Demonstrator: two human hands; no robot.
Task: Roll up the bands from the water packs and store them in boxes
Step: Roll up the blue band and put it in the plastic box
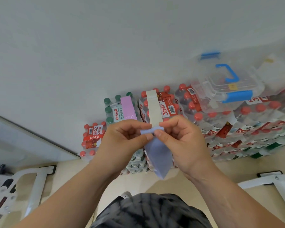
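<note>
1. The blue band (pixel 159 153) is up in front of the stacked water packs, right between both hands. Its top end is rolled into a small tube and the rest hangs loose, tapering to a point below the wrists.
2. The left hand (pixel 127 139) pinches the left end of that little roll between thumb and forefinger. The right hand (pixel 179 137) does the same on the right end. Both grips are narrow and closed on the band, with the other fingers curled in.
3. Just behind the hands, a beige band (pixel 152 109) runs over a red-capped pack (pixel 169 104). A pink band (pixel 127 107) runs over the green-capped pack (pixel 114 112) beside it, and the pink one has "10" printed near its closer end.
4. The green-capped pack's label reads 农夫山泉 with 饮用纯净水 next to it. The red labels show 农夫山泉 and a big "30", plus barcodes. A smaller red pack (pixel 93 134) at the left has the same print.
5. A clear box (pixel 204 89) with a blue handle and blue clips sits on top of the packs at the right – I can't tell if the lid is latched.
6. Further out there's a white wall (pixel 105 38) behind the packs, a tan floor (pixel 138 183) below, and white metal legs (pixel 280 183) at the edge.
</note>
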